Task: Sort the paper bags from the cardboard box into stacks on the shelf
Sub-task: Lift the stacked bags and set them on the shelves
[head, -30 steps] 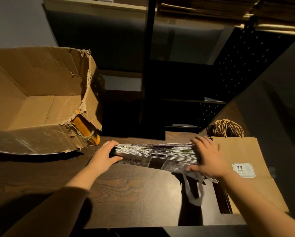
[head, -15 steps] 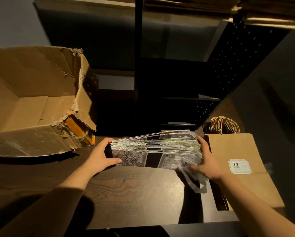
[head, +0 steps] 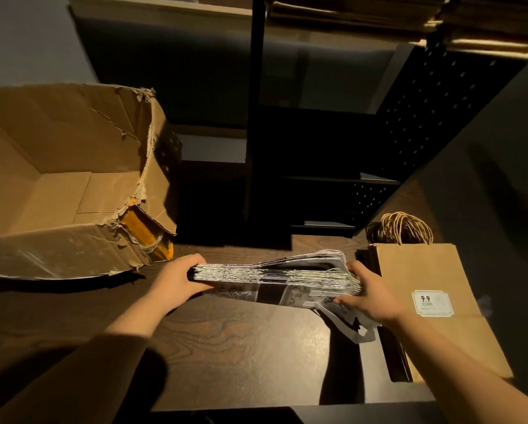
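A thick bundle of flat printed black-and-white paper bags (head: 275, 278) hangs just above the dark wooden shelf surface (head: 226, 341). My left hand (head: 177, 280) grips its left end and my right hand (head: 368, 296) grips its right end. White handles (head: 359, 328) dangle under the right end. A stack of brown paper bags (head: 421, 280) with a 9.9 label lies flat at the right, touching my right hand. The torn cardboard box (head: 64, 179) stands open at the left, its visible floor bare.
Twine handles (head: 400, 229) curl at the brown stack's far end. A black upright post (head: 256, 87) and a perforated black panel (head: 434, 111) rise behind. More brown bags (head: 363, 10) lie on the shelf above. An orange patch (head: 143, 228) shows at the box's torn corner.
The bundle went from lying flat under my hands to being gripped at both ends and raised off the surface. My right hand shifted from its top to its right end.
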`<state>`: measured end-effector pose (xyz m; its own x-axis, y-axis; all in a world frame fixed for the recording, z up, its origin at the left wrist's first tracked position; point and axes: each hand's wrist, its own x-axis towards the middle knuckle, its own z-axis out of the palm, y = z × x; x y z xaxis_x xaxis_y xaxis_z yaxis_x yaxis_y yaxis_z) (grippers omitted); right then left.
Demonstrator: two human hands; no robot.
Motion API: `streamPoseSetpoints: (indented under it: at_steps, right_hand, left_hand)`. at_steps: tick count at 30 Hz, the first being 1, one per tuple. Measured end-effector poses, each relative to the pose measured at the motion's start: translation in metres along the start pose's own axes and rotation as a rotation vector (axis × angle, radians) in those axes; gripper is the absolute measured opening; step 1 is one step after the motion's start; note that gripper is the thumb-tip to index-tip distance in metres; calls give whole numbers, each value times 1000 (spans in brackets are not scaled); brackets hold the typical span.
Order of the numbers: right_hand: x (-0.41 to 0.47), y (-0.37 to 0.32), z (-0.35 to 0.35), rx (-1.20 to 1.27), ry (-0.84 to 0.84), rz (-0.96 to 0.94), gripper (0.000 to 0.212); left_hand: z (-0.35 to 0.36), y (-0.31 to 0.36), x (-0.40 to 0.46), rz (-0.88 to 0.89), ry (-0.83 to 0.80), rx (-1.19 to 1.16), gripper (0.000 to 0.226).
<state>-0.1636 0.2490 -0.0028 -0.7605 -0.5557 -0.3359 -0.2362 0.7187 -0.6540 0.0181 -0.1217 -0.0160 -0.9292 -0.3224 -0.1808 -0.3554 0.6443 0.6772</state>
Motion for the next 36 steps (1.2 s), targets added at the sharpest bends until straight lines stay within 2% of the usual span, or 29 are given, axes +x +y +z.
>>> streamPoseSetpoints:
  at_steps: [5,8,10,11,13,14,15,18,22,24,26,27,29,31,33,34,36]
  right_hand:
    - [5,-8,-3,-48,44,18,59]
    - [10,-16,-6,-106,80,25,81]
    - [10,-23,-9,-239,186,79,92]
    - [7,-28,-9,-345,276,93,88]
    - [-5,-40,-1,-457,463,9,58]
    - [-12,-49,7,-411,505,-55,37]
    - [-18,-54,17,-325,471,-102,24]
    - [-29,-68,57,-48,175,23,29]
    - [-28,-66,109,125,84,212,13]
    - [-27,-68,128,333,27,345,26]
    - [-29,-74,134,586,100,463,25]
    - [-30,-75,133,627,222,448,24]
    - [-34,-70,129,509,512,382,26]
    - [-41,-67,122,454,685,403,35]
    - [-50,-68,117,496,736,485,45]
    - [-53,-73,113,580,711,549,49]
    - [-55,-85,106,988,557,629,57]
  left_hand:
    - [-13,4,4,139,-146,249,29]
    - [-15,10,2,93,-189,284,43]
    - [-13,12,0,28,-182,223,59]
    - [-11,12,-1,-1,-180,172,63]
    - [-8,10,-2,-68,-176,57,66]
    - [-7,9,-2,-93,-174,26,66]
    - [-6,10,-1,-113,-179,18,66]
    - [-5,15,1,-118,-191,-2,66]
    - [-4,16,2,-98,-249,-77,67]
    - [-5,18,0,-105,-261,-129,67]
    - [-6,19,-4,-133,-288,-185,62]
    - [-6,17,-7,-143,-305,-233,53]
    - [-9,15,-15,-155,-317,-369,41]
    - [-9,14,-23,-204,-309,-498,43]
    - [-6,17,-33,-250,-324,-606,44]
    - [-4,18,-37,-272,-334,-641,43]
    - [1,20,-46,-324,-341,-710,41]
